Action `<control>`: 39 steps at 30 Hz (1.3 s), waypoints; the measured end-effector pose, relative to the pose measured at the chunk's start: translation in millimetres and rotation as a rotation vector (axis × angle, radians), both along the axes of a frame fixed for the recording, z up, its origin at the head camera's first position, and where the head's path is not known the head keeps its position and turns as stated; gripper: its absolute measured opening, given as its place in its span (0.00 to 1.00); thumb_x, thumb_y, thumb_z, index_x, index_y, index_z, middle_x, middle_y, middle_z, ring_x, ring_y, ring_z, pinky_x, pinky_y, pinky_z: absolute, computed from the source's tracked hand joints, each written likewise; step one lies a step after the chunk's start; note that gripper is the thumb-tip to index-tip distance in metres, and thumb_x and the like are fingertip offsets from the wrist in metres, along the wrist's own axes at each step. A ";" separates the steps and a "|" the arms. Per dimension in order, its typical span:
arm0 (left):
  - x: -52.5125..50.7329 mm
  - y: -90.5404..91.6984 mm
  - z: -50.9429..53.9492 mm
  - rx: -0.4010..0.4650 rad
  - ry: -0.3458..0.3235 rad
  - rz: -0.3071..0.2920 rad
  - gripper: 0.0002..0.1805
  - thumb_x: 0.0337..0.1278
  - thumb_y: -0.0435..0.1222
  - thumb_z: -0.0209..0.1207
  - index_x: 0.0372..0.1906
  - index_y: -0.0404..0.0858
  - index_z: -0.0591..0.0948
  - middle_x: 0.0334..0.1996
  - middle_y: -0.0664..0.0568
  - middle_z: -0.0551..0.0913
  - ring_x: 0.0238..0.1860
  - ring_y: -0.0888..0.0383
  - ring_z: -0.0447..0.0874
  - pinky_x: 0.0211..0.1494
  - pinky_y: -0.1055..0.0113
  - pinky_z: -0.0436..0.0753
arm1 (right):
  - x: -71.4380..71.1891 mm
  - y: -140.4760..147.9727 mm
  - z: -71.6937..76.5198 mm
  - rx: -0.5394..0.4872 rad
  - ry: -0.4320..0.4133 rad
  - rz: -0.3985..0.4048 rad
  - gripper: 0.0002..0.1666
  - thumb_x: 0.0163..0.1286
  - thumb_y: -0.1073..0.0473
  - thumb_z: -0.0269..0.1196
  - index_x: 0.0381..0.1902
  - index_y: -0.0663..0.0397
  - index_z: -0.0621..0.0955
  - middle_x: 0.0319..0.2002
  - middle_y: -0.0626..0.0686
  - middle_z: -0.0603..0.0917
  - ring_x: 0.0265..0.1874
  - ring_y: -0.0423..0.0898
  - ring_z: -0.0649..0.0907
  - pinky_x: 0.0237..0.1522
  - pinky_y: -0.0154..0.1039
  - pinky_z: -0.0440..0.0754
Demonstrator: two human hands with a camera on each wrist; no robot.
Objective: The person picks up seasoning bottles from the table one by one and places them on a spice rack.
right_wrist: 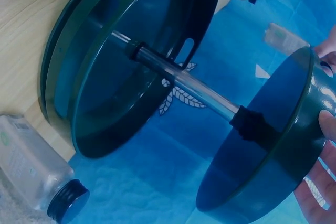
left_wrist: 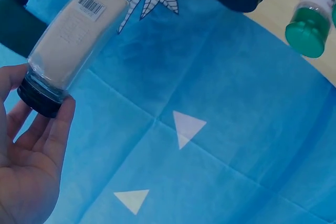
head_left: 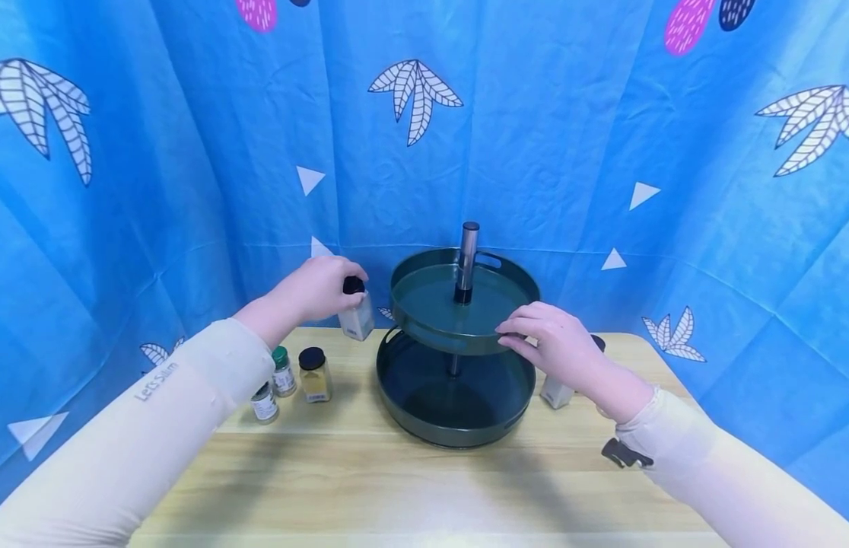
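Note:
My left hand [head_left: 318,289] grips a clear square jar of pale powder [head_left: 357,318] by its black cap. The jar hangs upright and slightly tilted, left of the upper tier, above the table's back edge. A barcode label shows on the jar's base in the left wrist view. At the green two-tier tray, my right hand [head_left: 551,340] pinches the right front rim of the upper tier [head_left: 431,335]. Below it sits the lower tier [head_left: 424,428], joined by a silver pole [head_left: 469,255]. Another pale jar [right_wrist: 37,163] with a black cap stands right of the tray, partly hidden by my right hand in the head view.
Left of the tray stand a yellow jar with a black cap [head_left: 316,377], a green-capped jar [head_left: 284,373] and a small labelled jar [head_left: 264,405], partly covered by my left sleeve. A blue patterned curtain [head_left: 561,152] hangs behind the wooden table [head_left: 370,487].

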State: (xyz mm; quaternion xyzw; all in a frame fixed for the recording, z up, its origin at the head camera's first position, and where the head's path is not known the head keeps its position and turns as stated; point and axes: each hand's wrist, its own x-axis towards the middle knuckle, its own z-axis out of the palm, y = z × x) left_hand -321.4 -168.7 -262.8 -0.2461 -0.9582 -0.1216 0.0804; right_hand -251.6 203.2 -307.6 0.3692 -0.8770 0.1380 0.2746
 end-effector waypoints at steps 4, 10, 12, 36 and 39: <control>-0.9 0.7 8.1 0.010 0.010 0.000 0.19 0.66 0.41 0.63 0.56 0.36 0.83 0.53 0.42 0.84 0.50 0.47 0.83 0.51 0.50 0.84 | 0.6 -1.4 1.0 -0.003 0.000 0.007 0.15 0.54 0.63 0.78 0.41 0.52 0.90 0.37 0.48 0.88 0.38 0.46 0.85 0.41 0.43 0.87; 2.4 2.2 19.3 0.017 0.034 0.011 0.18 0.65 0.40 0.63 0.56 0.37 0.83 0.52 0.42 0.84 0.49 0.47 0.82 0.53 0.50 0.82 | 0.4 -2.5 -0.4 -0.010 -0.001 0.009 0.15 0.54 0.63 0.77 0.41 0.52 0.89 0.37 0.48 0.88 0.38 0.46 0.85 0.40 0.43 0.86; 4.5 3.1 23.9 0.026 0.040 0.013 0.18 0.65 0.39 0.64 0.56 0.36 0.83 0.52 0.42 0.84 0.50 0.46 0.82 0.53 0.49 0.82 | 0.0 -2.4 -1.1 -0.011 0.004 0.008 0.14 0.54 0.63 0.77 0.41 0.51 0.89 0.37 0.48 0.88 0.38 0.46 0.85 0.40 0.43 0.86; 7.0 22.3 51.1 0.087 0.181 -0.003 0.19 0.64 0.39 0.66 0.56 0.36 0.83 0.54 0.44 0.83 0.54 0.46 0.80 0.57 0.50 0.81 | -0.5 -1.1 -2.1 -0.007 0.018 0.004 0.14 0.54 0.63 0.77 0.40 0.50 0.89 0.37 0.47 0.88 0.38 0.46 0.85 0.40 0.42 0.86; 8.6 24.7 54.6 0.097 0.199 -0.002 0.19 0.64 0.39 0.66 0.57 0.36 0.82 0.55 0.44 0.82 0.55 0.46 0.80 0.57 0.50 0.81 | 0.2 -0.7 -0.7 -0.008 0.015 0.003 0.14 0.54 0.63 0.77 0.41 0.51 0.89 0.38 0.48 0.88 0.39 0.46 0.85 0.41 0.43 0.86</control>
